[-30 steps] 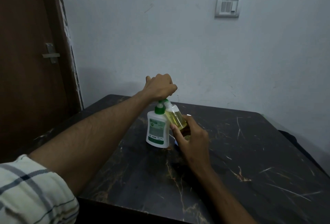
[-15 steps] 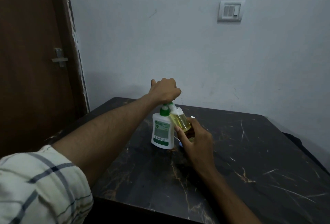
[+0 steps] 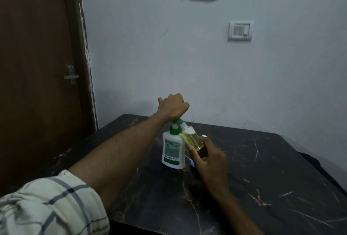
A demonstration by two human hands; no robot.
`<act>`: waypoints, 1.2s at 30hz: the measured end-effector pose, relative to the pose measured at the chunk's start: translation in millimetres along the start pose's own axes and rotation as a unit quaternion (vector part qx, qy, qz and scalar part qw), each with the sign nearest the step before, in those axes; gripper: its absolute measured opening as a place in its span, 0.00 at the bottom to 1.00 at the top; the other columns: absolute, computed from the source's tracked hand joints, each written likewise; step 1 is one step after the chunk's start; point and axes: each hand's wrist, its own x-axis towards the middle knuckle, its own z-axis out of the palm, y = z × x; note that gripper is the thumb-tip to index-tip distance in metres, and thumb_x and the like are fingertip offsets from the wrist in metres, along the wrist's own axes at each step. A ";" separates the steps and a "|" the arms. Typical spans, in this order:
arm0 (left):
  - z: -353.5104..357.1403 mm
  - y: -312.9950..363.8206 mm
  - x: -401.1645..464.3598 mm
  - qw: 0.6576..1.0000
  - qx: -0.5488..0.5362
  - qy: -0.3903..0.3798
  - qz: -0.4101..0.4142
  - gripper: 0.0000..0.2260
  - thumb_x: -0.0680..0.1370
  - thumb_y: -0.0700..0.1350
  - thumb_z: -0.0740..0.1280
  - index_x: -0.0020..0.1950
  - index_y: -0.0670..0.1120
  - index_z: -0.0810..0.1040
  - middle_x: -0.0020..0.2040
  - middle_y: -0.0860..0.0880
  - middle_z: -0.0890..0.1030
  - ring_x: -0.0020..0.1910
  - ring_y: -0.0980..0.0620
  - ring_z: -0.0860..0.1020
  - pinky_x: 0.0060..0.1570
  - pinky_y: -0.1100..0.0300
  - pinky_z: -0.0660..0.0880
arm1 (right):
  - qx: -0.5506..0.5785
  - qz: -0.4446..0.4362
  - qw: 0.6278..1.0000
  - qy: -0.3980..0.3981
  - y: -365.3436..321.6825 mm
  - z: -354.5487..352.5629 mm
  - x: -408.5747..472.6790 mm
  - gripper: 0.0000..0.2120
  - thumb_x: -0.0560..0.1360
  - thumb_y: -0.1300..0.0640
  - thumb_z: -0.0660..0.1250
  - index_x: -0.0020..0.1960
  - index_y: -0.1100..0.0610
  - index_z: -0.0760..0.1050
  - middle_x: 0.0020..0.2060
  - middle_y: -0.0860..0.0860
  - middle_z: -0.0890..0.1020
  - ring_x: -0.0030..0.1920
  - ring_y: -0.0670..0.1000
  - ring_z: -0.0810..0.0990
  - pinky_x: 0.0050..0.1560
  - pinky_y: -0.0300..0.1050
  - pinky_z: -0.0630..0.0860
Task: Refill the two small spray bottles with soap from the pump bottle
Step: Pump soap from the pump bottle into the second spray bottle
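Your left hand (image 3: pixel 173 108) is curled into a fist on top of the pump bottle's green pump head (image 3: pixel 177 122), fingers folded tight together and pressing down on it. The white pump bottle (image 3: pixel 173 150) stands upright on the dark marble table (image 3: pixel 262 178), near its far middle. Your right hand (image 3: pixel 208 159) holds a small spray bottle (image 3: pixel 192 138) just to the right of the pump bottle, thumb and fingers wrapped round its lower part. The small bottle tilts left, its open neck up against the pump's spout, and holds yellow liquid. A small white and blue piece (image 3: pixel 190 161) lies on the table beside the pump bottle's base, partly hidden by your right hand.
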 end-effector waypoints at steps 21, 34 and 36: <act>4.2 -12.8 -6.4 0.986 -0.128 0.012 -0.110 0.15 0.76 0.45 0.63 0.43 0.40 0.88 0.38 0.50 0.88 0.44 0.45 0.85 0.61 0.44 0.75 | 0.020 0.088 0.996 -0.003 -27.1 -14.3 14.7 0.03 0.80 0.48 0.71 0.49 0.46 0.80 0.38 0.45 0.83 0.39 0.43 0.83 0.39 0.42 0.81; 11.0 -63.2 -53.8 0.868 -0.462 -0.058 -0.170 0.14 0.83 0.42 0.60 0.61 0.43 0.84 0.51 0.47 0.90 0.50 0.51 0.86 0.58 0.50 0.73 | 0.113 0.166 0.980 0.020 -25.9 -15.0 -6.9 0.07 0.81 0.48 0.71 0.50 0.51 0.83 0.38 0.50 0.87 0.39 0.47 0.87 0.41 0.47 0.84; 15.4 -84.2 -76.0 0.866 -0.462 -0.123 -0.147 0.19 0.81 0.36 0.59 0.67 0.46 0.81 0.60 0.49 0.88 0.61 0.50 0.84 0.62 0.47 0.74 | 0.120 0.175 0.977 0.019 -25.3 -19.5 -10.6 0.06 0.81 0.49 0.71 0.51 0.51 0.83 0.38 0.50 0.87 0.39 0.47 0.87 0.42 0.47 0.84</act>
